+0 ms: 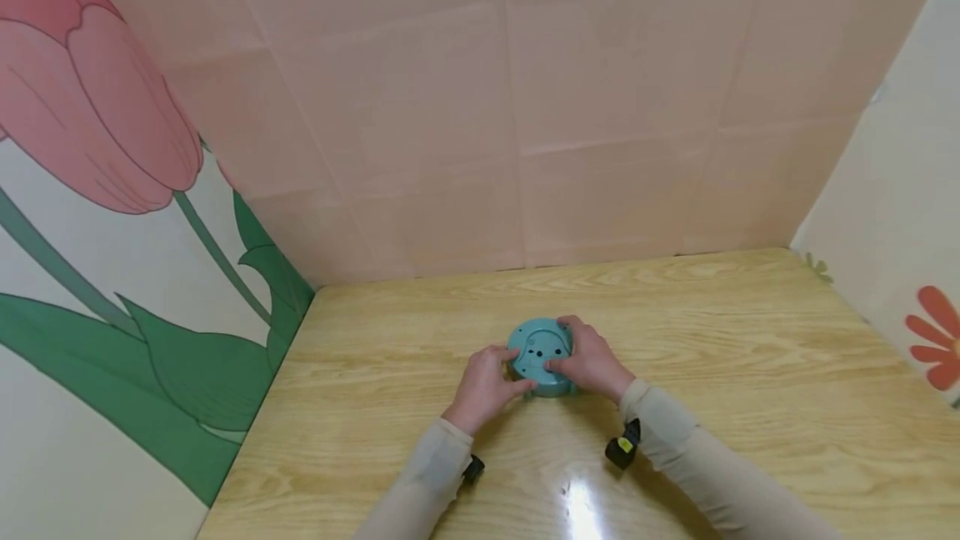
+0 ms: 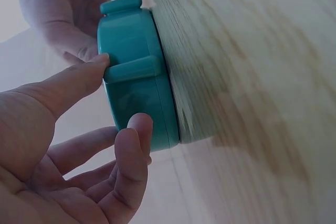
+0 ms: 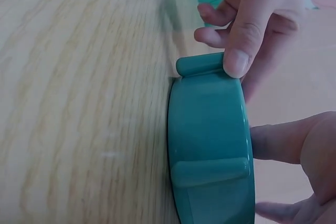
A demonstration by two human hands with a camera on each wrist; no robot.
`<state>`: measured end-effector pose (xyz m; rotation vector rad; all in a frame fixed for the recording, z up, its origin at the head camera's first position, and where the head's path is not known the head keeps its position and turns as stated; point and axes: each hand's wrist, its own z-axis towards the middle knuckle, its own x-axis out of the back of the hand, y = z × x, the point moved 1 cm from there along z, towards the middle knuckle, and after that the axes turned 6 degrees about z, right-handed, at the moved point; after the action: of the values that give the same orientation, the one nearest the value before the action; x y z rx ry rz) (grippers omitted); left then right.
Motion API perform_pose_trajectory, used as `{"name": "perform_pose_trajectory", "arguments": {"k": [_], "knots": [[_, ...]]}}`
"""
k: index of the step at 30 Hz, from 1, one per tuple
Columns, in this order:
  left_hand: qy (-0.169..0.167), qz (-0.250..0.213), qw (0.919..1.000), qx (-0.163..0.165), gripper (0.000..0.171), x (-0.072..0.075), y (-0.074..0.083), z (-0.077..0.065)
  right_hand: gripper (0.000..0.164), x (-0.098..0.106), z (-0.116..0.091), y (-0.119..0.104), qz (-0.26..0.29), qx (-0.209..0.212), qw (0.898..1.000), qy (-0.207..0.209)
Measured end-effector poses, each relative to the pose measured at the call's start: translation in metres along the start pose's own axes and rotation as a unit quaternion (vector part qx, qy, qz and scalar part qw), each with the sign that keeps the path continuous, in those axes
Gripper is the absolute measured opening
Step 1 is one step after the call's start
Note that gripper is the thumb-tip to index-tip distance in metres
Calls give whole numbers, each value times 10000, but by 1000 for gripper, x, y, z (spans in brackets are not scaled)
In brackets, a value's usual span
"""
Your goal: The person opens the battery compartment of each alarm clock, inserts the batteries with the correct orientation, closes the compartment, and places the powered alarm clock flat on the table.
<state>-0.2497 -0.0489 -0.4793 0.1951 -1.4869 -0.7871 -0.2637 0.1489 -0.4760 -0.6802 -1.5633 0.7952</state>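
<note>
A round teal alarm clock (image 1: 537, 335) lies face down on the wooden table, its back with small dark knobs and holes turned up. My left hand (image 1: 483, 386) holds its near left side. In the left wrist view, the thumb presses the rim beside a short raised foot (image 2: 134, 70), while curled fingers lie along the far side. From the right, my right hand (image 1: 594, 362) grips the clock, with the thumb over the back and fingers at the far edge. Another view of the teal side wall (image 3: 210, 116), from the right wrist, shows two feet standing out.
The wood-grain table (image 1: 390, 340) meets a pink-covered back wall (image 1: 420, 148). A painted tulip wall (image 1: 112, 107) stands at the left and a white wall with a red flower (image 1: 937, 340) at the right. Black wrist cameras (image 1: 622, 445) hang below the sleeves.
</note>
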Motion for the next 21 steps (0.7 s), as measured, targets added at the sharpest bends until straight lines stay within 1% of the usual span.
{"name": "perform_pose_trajectory", "arguments": {"k": [3, 7, 10, 12, 15, 18, 21], "knots": [[-33, 10, 10000, 85, 56, 0, 1, -1, 85, 1, -1, 0, -43, -100, 9999, -29], [-132, 123, 9997, 140, 57, 2, 3, 0, 91, 3, -2, 2, -124, -150, 9998, 40], [-253, 218, 9994, 88, 55, 5, 3, 0, 94, 4, -2, 5, -216, -134, 9996, 139], [-373, 250, 9990, 80, 53, 9, 3, 0, 92, 6, -2, 8, -254, -129, 9994, 183], [-449, 199, 9987, 131, 51, 14, 5, -1, 87, 9, -4, 11, -81, -178, 9997, 139], [-419, 140, 9986, 279, 51, 18, 8, -2, 80, 14, -6, 13, 187, -269, 9994, 63], [-353, 63, 9986, 394, 51, 19, 10, -3, 74, 18, -10, 17, 233, -335, 9992, 20]]}}
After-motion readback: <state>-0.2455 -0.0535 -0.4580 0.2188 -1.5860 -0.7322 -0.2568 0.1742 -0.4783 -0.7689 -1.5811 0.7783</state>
